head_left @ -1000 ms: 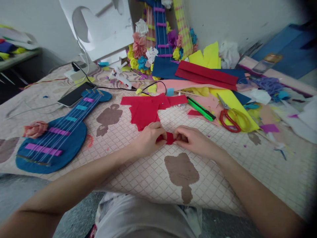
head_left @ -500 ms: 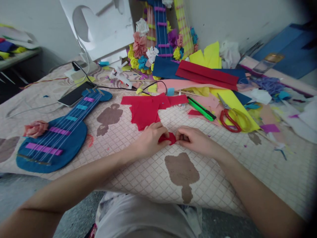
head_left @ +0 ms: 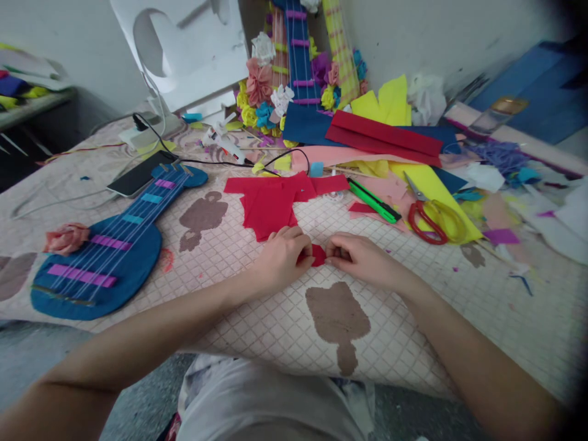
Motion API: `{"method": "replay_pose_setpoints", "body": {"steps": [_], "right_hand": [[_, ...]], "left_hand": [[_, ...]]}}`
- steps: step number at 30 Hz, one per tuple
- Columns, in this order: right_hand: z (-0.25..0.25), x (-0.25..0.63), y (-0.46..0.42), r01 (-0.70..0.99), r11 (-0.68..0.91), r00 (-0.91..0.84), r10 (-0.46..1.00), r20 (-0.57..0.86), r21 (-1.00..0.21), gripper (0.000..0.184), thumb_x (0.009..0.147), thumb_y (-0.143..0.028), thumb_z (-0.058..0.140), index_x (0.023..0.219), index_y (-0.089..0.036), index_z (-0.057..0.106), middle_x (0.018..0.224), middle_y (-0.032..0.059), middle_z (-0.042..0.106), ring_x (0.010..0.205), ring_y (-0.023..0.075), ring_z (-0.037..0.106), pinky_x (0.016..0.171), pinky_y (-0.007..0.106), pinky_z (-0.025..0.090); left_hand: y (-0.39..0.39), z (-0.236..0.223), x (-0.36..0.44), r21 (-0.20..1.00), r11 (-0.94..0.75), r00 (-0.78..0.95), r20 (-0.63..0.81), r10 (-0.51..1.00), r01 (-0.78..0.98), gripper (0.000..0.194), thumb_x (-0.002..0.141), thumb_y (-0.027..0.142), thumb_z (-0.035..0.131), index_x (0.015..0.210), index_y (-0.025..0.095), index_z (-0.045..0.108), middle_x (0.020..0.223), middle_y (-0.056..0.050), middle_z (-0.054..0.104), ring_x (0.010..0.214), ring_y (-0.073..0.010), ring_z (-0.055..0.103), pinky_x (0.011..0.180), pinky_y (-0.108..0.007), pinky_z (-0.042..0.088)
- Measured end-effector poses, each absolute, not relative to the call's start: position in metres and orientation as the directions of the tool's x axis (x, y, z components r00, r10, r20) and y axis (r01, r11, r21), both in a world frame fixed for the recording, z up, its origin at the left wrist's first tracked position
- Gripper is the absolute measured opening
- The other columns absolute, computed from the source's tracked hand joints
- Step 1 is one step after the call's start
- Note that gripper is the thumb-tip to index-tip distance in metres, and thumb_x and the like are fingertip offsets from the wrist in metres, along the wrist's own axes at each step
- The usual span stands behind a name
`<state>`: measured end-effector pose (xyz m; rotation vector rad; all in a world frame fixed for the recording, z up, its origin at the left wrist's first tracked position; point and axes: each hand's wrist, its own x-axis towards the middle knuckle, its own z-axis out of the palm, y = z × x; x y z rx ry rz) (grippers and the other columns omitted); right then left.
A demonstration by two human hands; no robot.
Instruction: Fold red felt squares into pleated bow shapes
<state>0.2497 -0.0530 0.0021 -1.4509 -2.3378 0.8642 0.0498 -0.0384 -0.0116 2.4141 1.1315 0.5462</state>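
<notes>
A small piece of red paper (head_left: 318, 255) lies between my two hands, low over the table cover. My left hand (head_left: 285, 257) is closed on its left side, thumb and fingers pinching. My right hand (head_left: 356, 257) pinches its right edge with curled fingers. Part of the piece is hidden behind the left fingers. Just beyond my left hand, a pile of red paper pieces (head_left: 269, 208) is spread on the cover.
A blue paper guitar (head_left: 105, 263) with a pink flower lies left, near a phone (head_left: 138, 176). Behind are a glue gun (head_left: 225, 144) and cables. Right of my hands are a green utility knife (head_left: 374, 201), scissors (head_left: 427, 223) and paper scraps. Decorated guitars (head_left: 301, 67) stand at the back.
My left thumb and fingers have shifted slightly on the red piece, drawing back a little to the left. My right hand stays almost in place.
</notes>
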Motion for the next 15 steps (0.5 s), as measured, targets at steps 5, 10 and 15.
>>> {"method": "replay_pose_setpoints", "body": {"steps": [5,10,15], "right_hand": [[-0.0013,0.2501,-0.0522,0.74,0.33,-0.447,0.892,-0.063,-0.586,0.006,0.078,-0.014,0.053,0.077,-0.02,0.051,0.072,-0.0011,0.054,0.066,0.0134,0.049,0.061,0.026,0.035],[-0.001,0.2541,-0.051,0.71,0.25,-0.405,0.91,-0.091,-0.658,0.002,0.081,-0.019,0.051,0.081,-0.021,0.052,0.069,-0.0021,0.055,0.062,0.0129,0.049,0.057,0.026,0.036],[-0.0011,0.2463,-0.0546,0.763,0.245,-0.347,0.936,-0.059,-0.598,0.01,0.082,-0.028,0.056,0.079,-0.021,0.049,0.07,-0.0015,0.055,0.064,0.0138,0.05,0.058,0.027,0.036]], "left_hand": [[-0.0392,-0.011,0.0503,0.495,-0.588,0.597,0.163,0.786,0.639,0.006,0.078,0.014,0.056,0.074,0.015,0.06,0.086,-0.005,0.059,0.083,-0.0186,0.053,0.074,-0.033,0.043],[-0.0399,-0.0102,0.0507,0.468,-0.598,0.602,0.161,0.782,0.651,0.005,0.079,0.014,0.056,0.075,0.016,0.06,0.086,-0.005,0.058,0.083,-0.0192,0.053,0.071,-0.032,0.042],[-0.0404,-0.0089,0.0511,0.464,-0.587,0.598,0.143,0.789,0.663,0.004,0.079,0.015,0.056,0.075,0.015,0.059,0.086,-0.005,0.058,0.083,-0.0192,0.053,0.073,-0.033,0.043]]}}
